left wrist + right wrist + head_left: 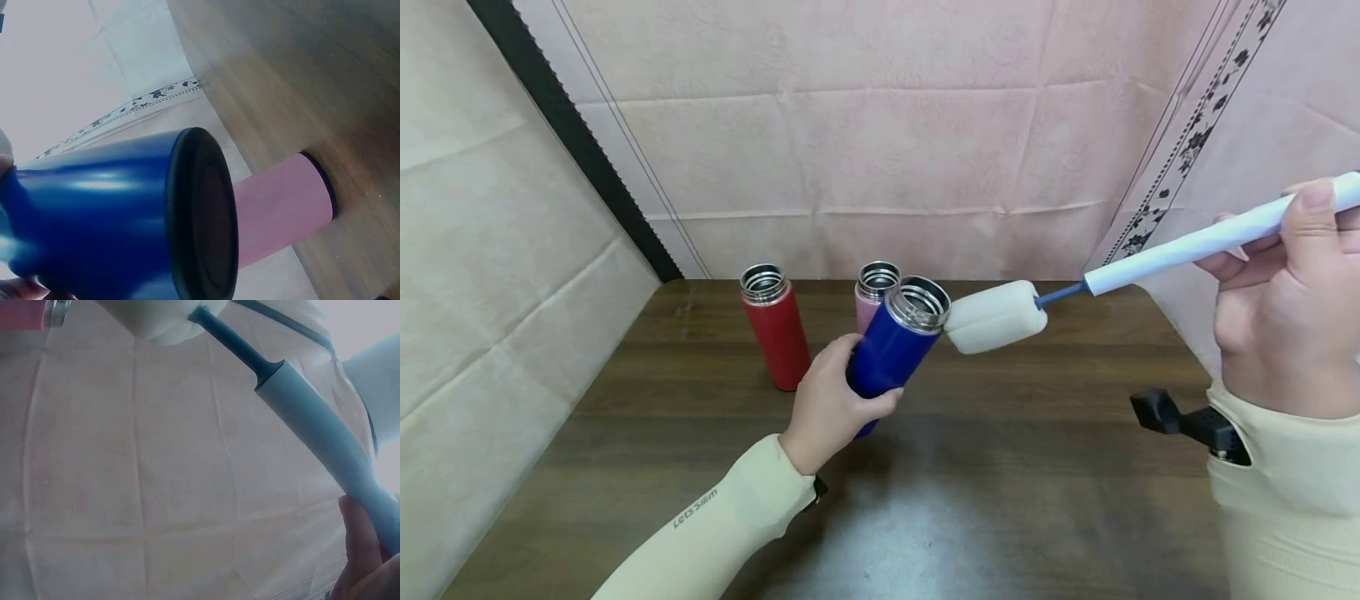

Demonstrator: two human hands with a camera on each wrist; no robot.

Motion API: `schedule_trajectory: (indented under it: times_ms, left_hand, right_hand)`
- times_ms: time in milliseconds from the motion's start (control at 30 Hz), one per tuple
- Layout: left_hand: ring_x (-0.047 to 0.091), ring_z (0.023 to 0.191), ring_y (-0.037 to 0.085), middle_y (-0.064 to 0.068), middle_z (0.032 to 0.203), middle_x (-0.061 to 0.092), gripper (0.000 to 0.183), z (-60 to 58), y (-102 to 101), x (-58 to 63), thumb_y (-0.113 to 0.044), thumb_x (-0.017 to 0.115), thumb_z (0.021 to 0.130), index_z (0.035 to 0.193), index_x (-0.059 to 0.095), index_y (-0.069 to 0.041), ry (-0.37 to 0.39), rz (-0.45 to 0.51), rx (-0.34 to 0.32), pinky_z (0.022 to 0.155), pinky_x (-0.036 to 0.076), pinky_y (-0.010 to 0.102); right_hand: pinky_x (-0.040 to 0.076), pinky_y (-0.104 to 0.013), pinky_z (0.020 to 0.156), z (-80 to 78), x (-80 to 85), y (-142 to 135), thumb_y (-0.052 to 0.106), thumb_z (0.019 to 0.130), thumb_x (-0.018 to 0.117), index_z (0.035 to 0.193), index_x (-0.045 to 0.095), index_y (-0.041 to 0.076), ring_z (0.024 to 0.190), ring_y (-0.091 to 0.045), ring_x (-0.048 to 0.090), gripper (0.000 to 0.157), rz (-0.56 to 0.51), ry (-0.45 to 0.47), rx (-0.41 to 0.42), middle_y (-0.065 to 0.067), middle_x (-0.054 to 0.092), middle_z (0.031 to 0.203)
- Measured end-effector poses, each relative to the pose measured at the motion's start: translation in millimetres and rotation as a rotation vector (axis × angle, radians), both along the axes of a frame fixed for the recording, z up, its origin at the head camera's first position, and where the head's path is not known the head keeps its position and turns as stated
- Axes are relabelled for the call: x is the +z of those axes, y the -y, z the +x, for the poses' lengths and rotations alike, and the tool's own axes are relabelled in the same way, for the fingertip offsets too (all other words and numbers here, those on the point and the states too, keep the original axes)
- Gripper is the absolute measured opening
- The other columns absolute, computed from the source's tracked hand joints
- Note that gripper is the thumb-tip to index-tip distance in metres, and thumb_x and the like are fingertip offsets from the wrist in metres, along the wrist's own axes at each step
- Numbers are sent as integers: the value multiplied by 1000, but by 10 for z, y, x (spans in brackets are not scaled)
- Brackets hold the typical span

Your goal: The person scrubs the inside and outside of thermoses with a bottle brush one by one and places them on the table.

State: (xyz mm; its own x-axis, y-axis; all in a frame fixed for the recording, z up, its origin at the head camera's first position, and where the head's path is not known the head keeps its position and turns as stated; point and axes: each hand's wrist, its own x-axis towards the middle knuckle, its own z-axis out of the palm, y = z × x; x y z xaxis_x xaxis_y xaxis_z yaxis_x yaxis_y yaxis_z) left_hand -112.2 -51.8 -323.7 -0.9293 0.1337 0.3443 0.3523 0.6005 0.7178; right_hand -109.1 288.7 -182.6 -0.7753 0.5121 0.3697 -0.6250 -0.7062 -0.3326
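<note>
My left hand (838, 400) grips a blue bottle (891, 346) around its body, tilted with its open steel mouth toward the upper right. In the left wrist view the bottle's black base (203, 215) faces the camera, raised off the table. My right hand (1300, 292) holds a sponge bottle brush by its pale blue handle (1187, 242), thumb along the top. The brush's white sponge head (996, 317) is right beside the blue bottle's mouth, outside it. Behind the blue bottle stands a pink bottle (284, 209), lidless and partly hidden.
A red bottle (777, 337), also lidless, stands upright to the left on the dark wooden table (1000, 500). Creased pale cloth (887, 150) hangs behind the table and along both sides. A black camera mount (1187, 425) sticks out from my right sleeve.
</note>
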Motion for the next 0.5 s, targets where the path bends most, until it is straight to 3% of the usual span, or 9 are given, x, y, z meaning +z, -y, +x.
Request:
schedule_trajectory:
  times_ms: [500]
  left_hand:
    - [58,107,27,6,120,61,67,-22,-22,-36,-34,82,72,128,53,-11,46,-74,24,87,52,52]
  right_hand:
    - [49,-44,39,19,18,157,0,97,45,94,44,-12,52,-43,60,13,35,-73,139,-23,50,65]
